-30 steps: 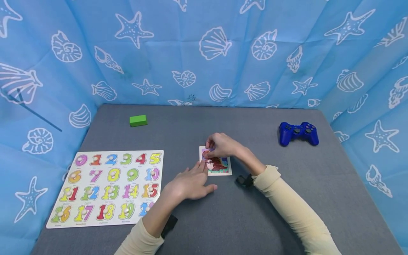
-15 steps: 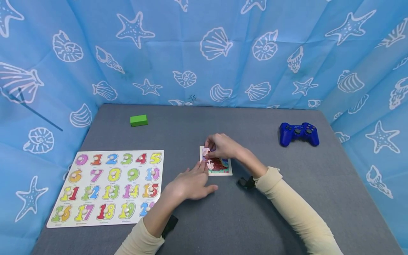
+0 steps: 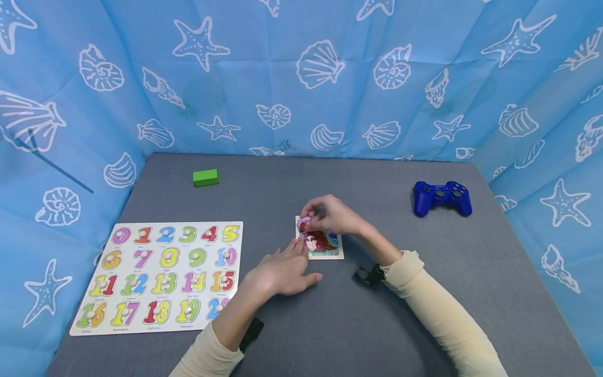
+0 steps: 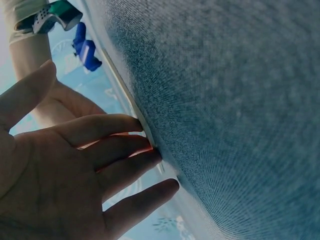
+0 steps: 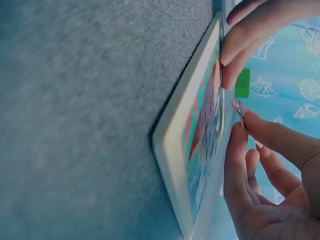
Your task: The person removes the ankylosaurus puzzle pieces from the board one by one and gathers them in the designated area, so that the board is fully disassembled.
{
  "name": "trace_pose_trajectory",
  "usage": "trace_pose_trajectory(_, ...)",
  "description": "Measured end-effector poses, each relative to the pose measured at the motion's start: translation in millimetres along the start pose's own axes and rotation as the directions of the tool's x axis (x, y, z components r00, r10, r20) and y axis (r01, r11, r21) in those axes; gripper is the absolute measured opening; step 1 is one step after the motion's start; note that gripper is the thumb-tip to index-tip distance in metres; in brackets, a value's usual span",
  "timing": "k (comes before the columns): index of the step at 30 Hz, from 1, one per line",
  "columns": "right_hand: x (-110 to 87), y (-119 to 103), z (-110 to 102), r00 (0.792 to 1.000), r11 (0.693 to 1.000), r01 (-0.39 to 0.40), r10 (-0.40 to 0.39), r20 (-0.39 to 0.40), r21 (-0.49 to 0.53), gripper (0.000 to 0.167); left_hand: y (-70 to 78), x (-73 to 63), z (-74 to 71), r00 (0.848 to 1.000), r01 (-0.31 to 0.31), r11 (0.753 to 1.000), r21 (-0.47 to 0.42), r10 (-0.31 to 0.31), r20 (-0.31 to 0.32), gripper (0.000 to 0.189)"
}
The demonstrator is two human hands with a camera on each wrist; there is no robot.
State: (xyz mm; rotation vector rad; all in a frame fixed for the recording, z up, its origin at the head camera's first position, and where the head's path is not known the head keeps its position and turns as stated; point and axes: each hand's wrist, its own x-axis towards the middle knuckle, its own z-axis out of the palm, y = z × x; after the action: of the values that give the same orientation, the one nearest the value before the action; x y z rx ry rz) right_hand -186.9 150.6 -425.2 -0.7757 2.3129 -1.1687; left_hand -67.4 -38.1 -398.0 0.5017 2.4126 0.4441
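Note:
A small square picture puzzle [image 3: 325,253] with a pale frame lies mid-table in the head view. My left hand [image 3: 281,269] stretches its fingers straight onto the puzzle's left edge, thumb spread away. In the left wrist view its fingertips [image 4: 155,156] meet the thin board edge. My right hand [image 3: 335,215] is over the puzzle's upper left part. Between its thumb and index finger it pinches a small thin puzzle piece [image 5: 240,111], seen edge-on in the right wrist view and raised off the board. That hand covers much of the puzzle's upper half.
A white number board [image 3: 176,247] with knobbed pieces lies at the left, partly under the left forearm. Farther back stands a green block [image 3: 205,178]. A blue game controller [image 3: 442,198] sits at the right rear. Blue shell-patterned curtains [image 3: 301,78] enclose the grey table [image 3: 377,324].
My right hand has risen slightly and shifted with the pinched puzzle piece, whose visible face has turned between frames. My left hand has stayed in place on the puzzle edge.

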Motion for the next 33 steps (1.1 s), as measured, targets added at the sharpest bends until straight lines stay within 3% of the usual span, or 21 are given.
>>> trace_pose_trajectory(8,-22.0,11,-18,0.998,0.994,-0.067,0.068,-0.008,0.084,0.025,0.7,1.8,-0.9,1.000,0.009,1.000,-0.002,-0.009,0.004,0.086)
trace_pose_trajectory(18,-50.9,38,-48,0.983,0.981,-0.151,0.162,-0.087,0.118,0.027,2.0,1.8,0.1,1.000,0.026,1.000,-0.004,-0.026,0.005,0.087)
trace_pose_trajectory(28,-59.0,56,-65,0.964,0.972,-0.234,0.236,-0.126,0.027,0.028,1.1,1.1,0.7,1.000,0.016,1.000,0.002,-0.016,-0.005,0.087)
trace_pose_trajectory(33,-58.2,57,-65,0.966,0.974,-0.228,0.226,-0.127,-0.003,0.026,0.4,1.5,2.1,1.000,0.010,1.000,0.005,-0.010,-0.013,0.087)
